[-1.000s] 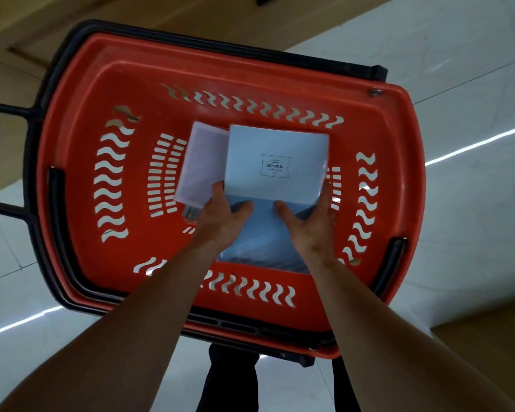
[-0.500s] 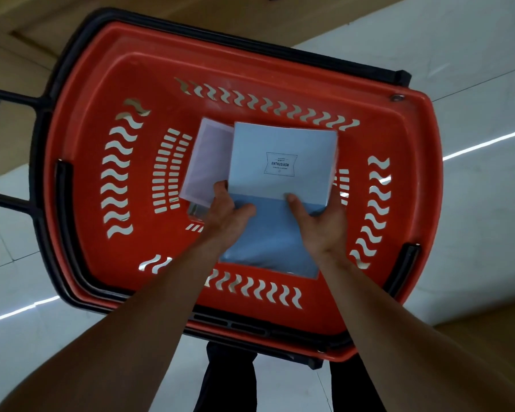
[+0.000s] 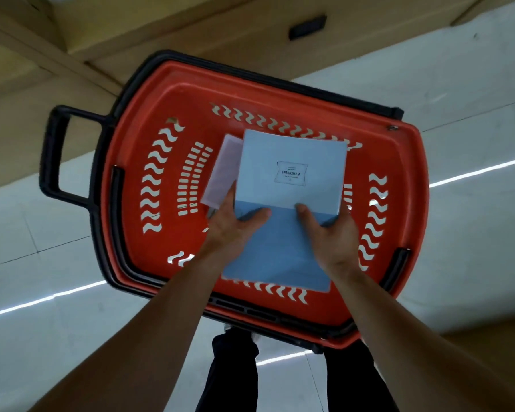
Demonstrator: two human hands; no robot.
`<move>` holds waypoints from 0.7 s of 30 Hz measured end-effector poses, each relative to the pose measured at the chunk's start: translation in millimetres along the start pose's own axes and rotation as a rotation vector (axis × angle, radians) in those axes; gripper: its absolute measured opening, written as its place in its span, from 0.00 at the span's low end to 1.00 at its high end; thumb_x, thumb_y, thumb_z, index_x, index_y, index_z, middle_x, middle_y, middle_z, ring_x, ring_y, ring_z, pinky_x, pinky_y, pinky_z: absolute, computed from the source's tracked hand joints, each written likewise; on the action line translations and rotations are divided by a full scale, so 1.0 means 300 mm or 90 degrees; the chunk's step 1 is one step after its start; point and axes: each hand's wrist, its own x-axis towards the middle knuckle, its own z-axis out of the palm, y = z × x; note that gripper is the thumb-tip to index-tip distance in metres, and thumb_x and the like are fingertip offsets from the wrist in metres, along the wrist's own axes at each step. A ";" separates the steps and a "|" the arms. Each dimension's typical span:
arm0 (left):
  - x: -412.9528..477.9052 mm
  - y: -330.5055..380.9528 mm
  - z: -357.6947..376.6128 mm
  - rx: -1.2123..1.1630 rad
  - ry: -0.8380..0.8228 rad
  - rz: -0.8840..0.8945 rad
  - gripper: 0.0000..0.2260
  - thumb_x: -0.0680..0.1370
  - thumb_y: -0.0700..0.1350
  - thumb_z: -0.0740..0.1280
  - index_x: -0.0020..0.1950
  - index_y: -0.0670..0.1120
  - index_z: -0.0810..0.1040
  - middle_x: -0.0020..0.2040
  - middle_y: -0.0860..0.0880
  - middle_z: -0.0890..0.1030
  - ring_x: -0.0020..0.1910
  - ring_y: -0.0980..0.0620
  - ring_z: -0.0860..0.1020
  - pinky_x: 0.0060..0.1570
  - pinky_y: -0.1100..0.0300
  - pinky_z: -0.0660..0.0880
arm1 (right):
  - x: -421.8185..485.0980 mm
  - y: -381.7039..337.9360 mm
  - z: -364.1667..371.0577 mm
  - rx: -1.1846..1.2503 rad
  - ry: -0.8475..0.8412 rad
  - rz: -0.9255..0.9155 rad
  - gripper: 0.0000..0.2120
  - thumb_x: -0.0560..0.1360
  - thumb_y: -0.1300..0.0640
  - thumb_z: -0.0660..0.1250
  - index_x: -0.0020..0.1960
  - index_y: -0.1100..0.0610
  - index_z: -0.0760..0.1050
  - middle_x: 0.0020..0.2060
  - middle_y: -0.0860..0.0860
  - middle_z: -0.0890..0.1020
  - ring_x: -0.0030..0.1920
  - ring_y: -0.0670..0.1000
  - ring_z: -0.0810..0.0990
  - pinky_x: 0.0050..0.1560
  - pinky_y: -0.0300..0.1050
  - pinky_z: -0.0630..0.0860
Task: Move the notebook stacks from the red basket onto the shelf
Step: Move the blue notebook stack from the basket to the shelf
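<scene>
A red basket point(image 3: 173, 93) with a black rim stands on the floor below me. Over it, both hands hold a stack of light blue notebooks point(image 3: 290, 171); the top cover reads ENTHUSIASM. My left hand point(image 3: 234, 224) grips the stack's left side with the thumb on top. My right hand point(image 3: 332, 233) grips the right side the same way. A darker blue notebook point(image 3: 277, 257) shows under the top one, nearer to me. A pale pink notebook point(image 3: 223, 171) lies in the basket to the left, partly hidden by the stack.
A black basket handle point(image 3: 52, 153) sticks out on the left. Light wooden shelving point(image 3: 191, 28) runs along the top of the view. White floor tiles point(image 3: 473, 120) surround the basket. My dark trouser legs point(image 3: 235, 370) are below the basket's near rim.
The notebook stack has risen toward me in both hands. The view has pulled back, so the basket looks smaller and the wooden shelving shows above it.
</scene>
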 end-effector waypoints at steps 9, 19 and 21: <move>-0.317 0.278 -0.088 -0.045 0.096 0.044 0.29 0.73 0.57 0.76 0.72 0.61 0.70 0.60 0.64 0.80 0.60 0.61 0.78 0.58 0.61 0.77 | -0.182 -0.367 -0.218 -0.060 -0.046 -0.071 0.30 0.72 0.34 0.71 0.69 0.46 0.71 0.58 0.39 0.82 0.55 0.41 0.81 0.53 0.41 0.81; -0.907 0.959 -0.165 -0.174 0.137 0.115 0.28 0.70 0.57 0.76 0.68 0.55 0.75 0.57 0.55 0.85 0.56 0.53 0.83 0.57 0.48 0.80 | -0.535 -1.118 -0.732 -0.118 -0.081 -0.165 0.22 0.73 0.42 0.74 0.63 0.50 0.76 0.48 0.44 0.82 0.40 0.39 0.76 0.35 0.23 0.69; -1.014 1.100 -0.163 -0.189 0.149 0.131 0.26 0.71 0.56 0.77 0.68 0.56 0.75 0.56 0.55 0.85 0.54 0.54 0.84 0.55 0.48 0.81 | -0.594 -1.259 -0.838 -0.116 -0.098 -0.184 0.23 0.73 0.41 0.73 0.63 0.50 0.75 0.48 0.43 0.82 0.41 0.37 0.77 0.33 0.24 0.70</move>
